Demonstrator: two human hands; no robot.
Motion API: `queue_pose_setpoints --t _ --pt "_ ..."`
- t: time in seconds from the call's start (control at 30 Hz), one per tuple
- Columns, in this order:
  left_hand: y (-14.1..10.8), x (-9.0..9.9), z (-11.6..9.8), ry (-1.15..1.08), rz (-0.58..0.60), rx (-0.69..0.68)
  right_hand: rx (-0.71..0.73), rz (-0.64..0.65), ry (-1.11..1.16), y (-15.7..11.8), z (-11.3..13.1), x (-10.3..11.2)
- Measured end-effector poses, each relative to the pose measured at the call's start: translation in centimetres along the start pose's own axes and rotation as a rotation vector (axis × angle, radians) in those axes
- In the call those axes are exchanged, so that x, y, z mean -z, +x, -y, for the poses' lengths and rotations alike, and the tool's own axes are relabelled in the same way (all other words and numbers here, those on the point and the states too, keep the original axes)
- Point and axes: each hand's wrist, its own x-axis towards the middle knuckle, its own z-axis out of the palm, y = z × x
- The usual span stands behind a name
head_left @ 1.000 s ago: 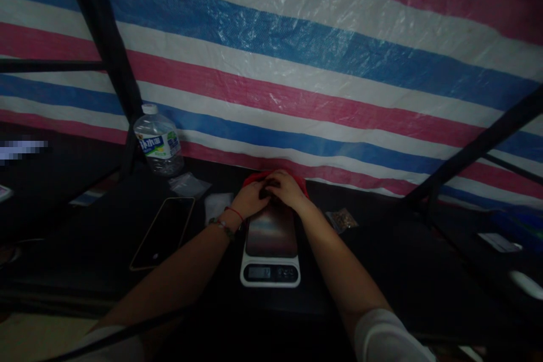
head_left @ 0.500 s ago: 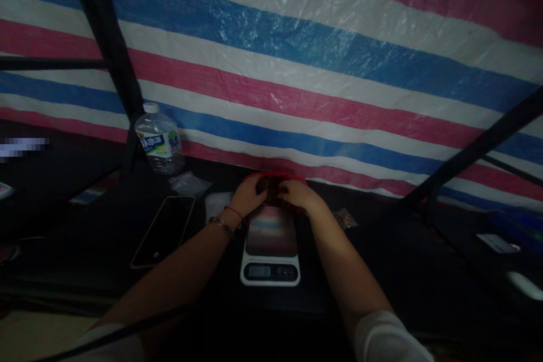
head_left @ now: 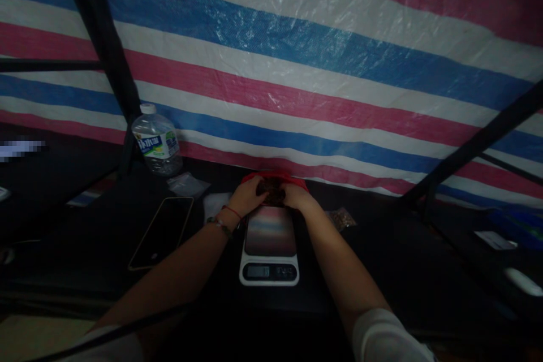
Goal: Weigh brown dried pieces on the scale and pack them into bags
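Hands [head_left: 272, 195] — both in dark pieces [head_left: 274, 188] — together.

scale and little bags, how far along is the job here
Looks done: the small bag on the right has brown bits inside. In hand: the left hand and right hand are at the dark brown pieces in the red container. Probably left: those loose pieces; the scale's plate is bare, and the clear bag by the bottle looks unfilled.

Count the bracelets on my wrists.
2: a thin red one nearest the left hand, and a beaded one just behind it on the same wrist. None shows by the right hand, though the dim light could hide one.
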Motion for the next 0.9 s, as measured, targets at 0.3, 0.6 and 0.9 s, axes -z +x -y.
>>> queue_pose_setpoints --t 0.3,0.6,0.9 --pt "-0.1 0.1 -0.4 0.034 0.018 -0.012 -0.052 0.001 0.003 0.8 0.0 0.1" --pt "-0.1 -0.1 -0.4 0.016 0.086 -0.026 0.241 -0.335 0.431 1.5 1.1 -0.2" --pt "-0.1 -0.1 -0.4 -0.022 0.063 -0.045 0.332 -0.378 0.378 1.4 1.5 -0.1"
